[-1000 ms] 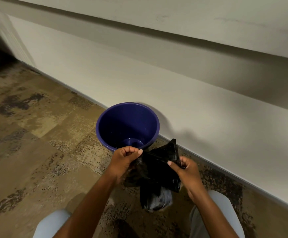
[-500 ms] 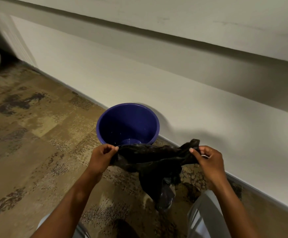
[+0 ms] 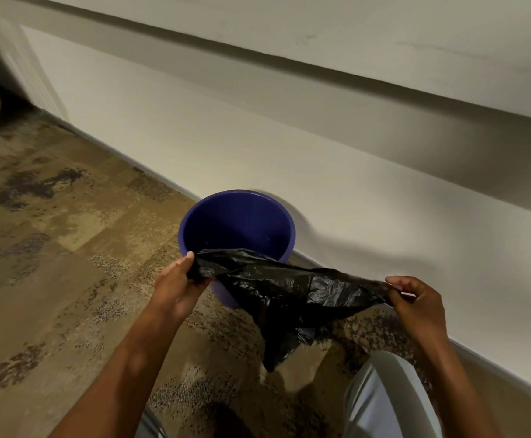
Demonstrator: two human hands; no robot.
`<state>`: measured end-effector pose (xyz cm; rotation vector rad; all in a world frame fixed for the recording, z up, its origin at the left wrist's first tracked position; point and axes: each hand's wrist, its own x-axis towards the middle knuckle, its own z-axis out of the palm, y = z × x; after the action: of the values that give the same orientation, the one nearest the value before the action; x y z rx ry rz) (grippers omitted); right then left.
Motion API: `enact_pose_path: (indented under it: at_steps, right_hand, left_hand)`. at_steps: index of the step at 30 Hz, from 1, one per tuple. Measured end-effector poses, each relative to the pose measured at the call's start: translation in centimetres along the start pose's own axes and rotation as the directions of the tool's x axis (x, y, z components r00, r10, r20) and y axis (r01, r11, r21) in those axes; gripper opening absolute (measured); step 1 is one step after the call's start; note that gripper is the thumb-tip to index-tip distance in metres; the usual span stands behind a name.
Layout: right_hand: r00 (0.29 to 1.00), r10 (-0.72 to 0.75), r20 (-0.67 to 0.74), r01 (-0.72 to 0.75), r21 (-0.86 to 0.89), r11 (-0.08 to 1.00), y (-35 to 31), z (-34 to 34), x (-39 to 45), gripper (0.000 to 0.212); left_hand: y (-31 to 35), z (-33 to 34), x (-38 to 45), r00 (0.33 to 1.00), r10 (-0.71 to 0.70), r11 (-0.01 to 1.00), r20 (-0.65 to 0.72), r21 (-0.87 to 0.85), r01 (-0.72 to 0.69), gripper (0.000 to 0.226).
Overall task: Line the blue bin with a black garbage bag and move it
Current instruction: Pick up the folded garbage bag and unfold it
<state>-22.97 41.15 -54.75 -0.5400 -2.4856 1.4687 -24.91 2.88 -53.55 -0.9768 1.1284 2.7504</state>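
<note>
While the blue bin (image 3: 237, 229) stands upright on the patterned carpet (image 3: 52, 279), close against the white wall (image 3: 257, 147), a black garbage bag (image 3: 292, 295) is stretched between both hands in front of it and above the floor. Left hand (image 3: 175, 290) pinches the bag's left end, fingers (image 3: 185, 263) pressed together on the plastic, right at the bin's near rim. Right hand (image 3: 419, 306) pinches the opposite end, thumb and fingers closed on a thin corner, well right of the bin. Bag's top edge taut, its left part covering the bin's near side; the crumpled rest hangs down to a point between the arms. Bin unlined, inside bare. Light trouser knee (image 3: 387, 396) at lower right.
</note>
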Motion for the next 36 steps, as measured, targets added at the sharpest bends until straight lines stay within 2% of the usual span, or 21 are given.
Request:
enact_pose_path:
  at_steps: [2,4,6,8,10,12,15,16,19,21,23,24,28,32,34,36]
  right_hand:
    - [0.998,-0.011,0.061,0.014,-0.059,0.998,-0.2,0.3,-0.1,0.028]
    - [0.992,-0.016,0.122,0.029,-0.112,0.993,-0.7,0.9,-0.3,0.050]
    - [0.983,-0.015,0.183,0.044,-0.154,0.987,-1.5,1.8,-0.8,0.071]
    - [0.957,-0.020,0.289,0.077,-0.186,0.980,-2.3,3.2,-1.3,0.081]
    - [0.904,0.016,0.426,0.078,-0.201,0.976,-2.7,4.9,-1.9,0.078]
    - [0.854,0.047,0.519,0.124,-0.290,0.949,-2.1,6.6,-2.2,0.061]
    - [0.829,0.043,0.557,0.187,-0.350,0.918,-1.0,8.5,-2.7,0.019]
    - [0.836,0.038,0.547,0.172,-0.327,0.929,-1.0,8.7,-2.9,0.015]
    - [0.864,0.059,0.501,0.072,-0.238,0.969,-1.4,8.4,-2.8,0.017]
    - [0.895,0.022,0.445,0.071,-0.190,0.979,-1.9,8.1,-2.5,0.019]
    - [0.918,-0.022,0.396,0.067,-0.100,0.993,-3.1,7.8,-2.8,0.008]
    - [0.920,-0.044,0.390,0.067,-0.046,0.997,-4.2,7.7,-3.3,0.011]
    - [0.841,-0.121,0.528,0.053,0.141,0.989,-8.7,8.3,-6.6,0.047]
    - [0.749,-0.205,0.631,0.156,0.132,0.979,-10.0,10.8,-9.4,0.078]
    - [0.734,-0.203,0.648,0.181,0.101,0.978,-10.2,11.8,-9.9,0.071]
    - [0.711,-0.193,0.676,0.190,0.080,0.979,-10.0,12.3,-9.9,0.043]
  left_hand:
    - [0.3,0.4,-0.4,0.995,-0.042,0.999,0.091,-0.003,0.043,0.024]
    - [0.6,0.8,-0.8,0.983,-0.065,0.998,0.173,0.000,0.066,0.025]
    - [0.9,1.1,-1.1,0.972,-0.079,0.997,0.220,-0.009,0.083,0.027]
    - [1.1,1.2,-1.3,0.961,-0.097,0.993,0.258,-0.040,0.111,0.032]
    - [1.4,1.3,-1.5,0.948,-0.120,0.988,0.295,-0.053,0.142,0.037]
    - [1.7,1.3,-1.8,0.933,-0.134,0.987,0.334,-0.033,0.154,0.043]
    - [2.5,0.9,-2.0,0.919,-0.167,0.985,0.356,0.030,0.168,0.052]
    - [2.8,0.6,-2.0,0.916,-0.181,0.983,0.357,0.044,0.177,0.053]
    - [3.6,-0.2,-2.0,0.913,-0.204,0.979,0.355,0.057,0.197,0.047]
    - [4.0,-0.5,-1.9,0.919,-0.202,0.979,0.338,0.092,0.181,0.043]
    - [4.2,-0.5,-1.9,0.922,-0.199,0.977,0.331,0.138,0.161,0.045]
    - [4.2,-0.4,-1.9,0.922,-0.197,0.976,0.334,0.158,0.151,0.044]
    - [3.6,1.2,-2.5,0.892,-0.212,0.954,0.398,0.281,0.101,0.017]
    - [3.0,2.4,-3.2,0.867,-0.207,0.918,0.453,0.395,0.013,0.017]
    - [2.9,2.8,-3.5,0.855,-0.211,0.902,0.474,0.431,-0.016,0.017]
    - [3.1,2.8,-3.7,0.843,-0.209,0.897,0.496,0.440,-0.037,0.016]
